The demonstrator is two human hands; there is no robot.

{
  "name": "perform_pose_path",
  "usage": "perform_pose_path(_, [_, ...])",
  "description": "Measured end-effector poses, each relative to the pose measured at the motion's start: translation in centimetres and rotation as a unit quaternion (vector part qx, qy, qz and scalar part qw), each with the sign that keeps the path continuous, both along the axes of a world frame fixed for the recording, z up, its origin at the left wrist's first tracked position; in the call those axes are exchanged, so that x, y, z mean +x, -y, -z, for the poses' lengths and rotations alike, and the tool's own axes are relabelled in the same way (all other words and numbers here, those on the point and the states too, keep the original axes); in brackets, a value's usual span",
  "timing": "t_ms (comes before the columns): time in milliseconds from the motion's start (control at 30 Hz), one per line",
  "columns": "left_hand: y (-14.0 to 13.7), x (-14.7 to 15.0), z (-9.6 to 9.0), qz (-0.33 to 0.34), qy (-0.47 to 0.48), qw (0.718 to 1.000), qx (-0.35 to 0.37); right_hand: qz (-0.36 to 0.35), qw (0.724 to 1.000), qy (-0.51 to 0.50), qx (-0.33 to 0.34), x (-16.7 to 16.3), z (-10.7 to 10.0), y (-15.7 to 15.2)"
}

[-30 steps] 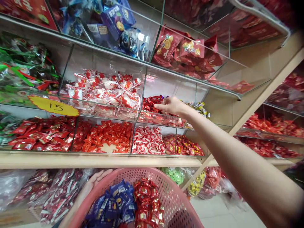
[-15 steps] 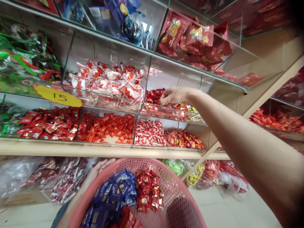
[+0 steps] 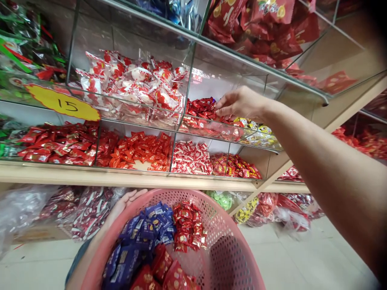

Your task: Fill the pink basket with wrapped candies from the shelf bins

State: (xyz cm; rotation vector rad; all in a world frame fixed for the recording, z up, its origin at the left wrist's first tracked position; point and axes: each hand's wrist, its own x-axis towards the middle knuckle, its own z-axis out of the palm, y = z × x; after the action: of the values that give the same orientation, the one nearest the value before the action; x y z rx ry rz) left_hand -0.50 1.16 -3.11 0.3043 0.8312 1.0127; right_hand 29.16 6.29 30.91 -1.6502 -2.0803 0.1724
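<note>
A round pink plastic basket (image 3: pixel 238 245) with a perforated wall is at the bottom middle, tilted toward me. Blue candy packets (image 3: pixel 148 229), small red-and-gold wrapped candies (image 3: pixel 189 225) and larger red packets (image 3: pixel 169 270) lie in separate heaps inside. My left arm wraps the basket's left side, and my left hand (image 3: pixel 125 201) holds it from outside, fingers along the rim. Up in a clear shelf bin, my right hand (image 3: pixel 238 104) is bent down over dark red wrapped candies (image 3: pixel 201 106). Its fingers are drawn together at them; whatever is between the fingertips is hidden.
Glass dividers and clear bin fronts surround my right hand, with a glass shelf edge (image 3: pixel 260 68) above it. White-and-red wrapped candies (image 3: pixel 133 84) fill the bin to the left. A yellow price tag (image 3: pixel 63 102) reads 15. Bagged candies (image 3: pixel 90 213) lie below the wooden ledge (image 3: pixel 142 179).
The view has shifted closer to the shelves. My right hand stays in the same bin and has moved slightly right over the red candies. My left hand still holds the basket.
</note>
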Motion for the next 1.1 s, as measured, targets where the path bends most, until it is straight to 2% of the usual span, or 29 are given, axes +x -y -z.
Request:
perform_pose_path(67, [0.3,0.2,-0.8,-0.005,-0.009,1.000,-0.009,-0.013,0.990,-0.085,0.112,0.6,-0.2,1.9])
perform_pose_path(133, [0.7,0.5,-1.6,-0.013,-0.017,1.000,-0.016,-0.048,0.959,-0.172,0.221,1.3,0.3,4.7])
perform_pose_path(200, [0.9,0.8,-2.2,-0.026,-0.023,0.999,-0.023,-0.086,0.930,-0.245,0.259,1.9,2.2,8.1])
perform_pose_path(267, [1.0,0.9,-2.5,-0.031,-0.028,0.999,-0.031,-0.086,0.930,-0.297,0.197,2.2,6.0,11.2])
perform_pose_path(333, [0.9,0.9,-2.5,-0.021,-0.028,0.999,-0.030,-0.052,0.938,-0.336,0.065,2.3,11.3,13.5])
perform_pose_path(367, [0.8,0.8,-2.3,-0.016,-0.028,0.999,-0.027,-0.030,0.933,-0.359,-0.018,2.3,14.3,14.2])
perform_pose_path(433, [0.6,0.6,-2.0,-0.005,-0.030,0.999,-0.022,0.010,0.903,-0.406,-0.140,2.2,20.0,14.8])
perform_pose_path(500, [0.6,0.5,-1.8,0.002,-0.033,0.999,-0.020,0.020,0.879,-0.429,-0.207,2.0,24.6,14.5])
perform_pose_path(600, [0.7,0.4,-1.9,0.007,-0.024,1.000,-0.017,0.040,0.882,-0.406,-0.235,2.0,28.7,13.5])
perform_pose_path(700, [0.9,0.5,-2.2,-0.008,-0.030,0.999,-0.036,0.051,0.887,-0.393,-0.238,2.1,30.1,12.5])
perform_pose_path(800, [1.0,0.5,-2.4,-0.018,-0.038,0.998,-0.051,0.048,0.868,-0.423,-0.255,2.0,30.6,12.1])
perform_pose_path(933, [1.0,0.5,-2.3,-0.009,-0.012,0.999,-0.029,0.043,0.839,-0.461,-0.284,1.5,31.0,12.3])
perform_pose_path(1100, [0.7,0.5,-2.0,-0.013,-0.024,0.998,-0.054,0.038,0.837,-0.459,-0.296,1.3,31.7,12.3])
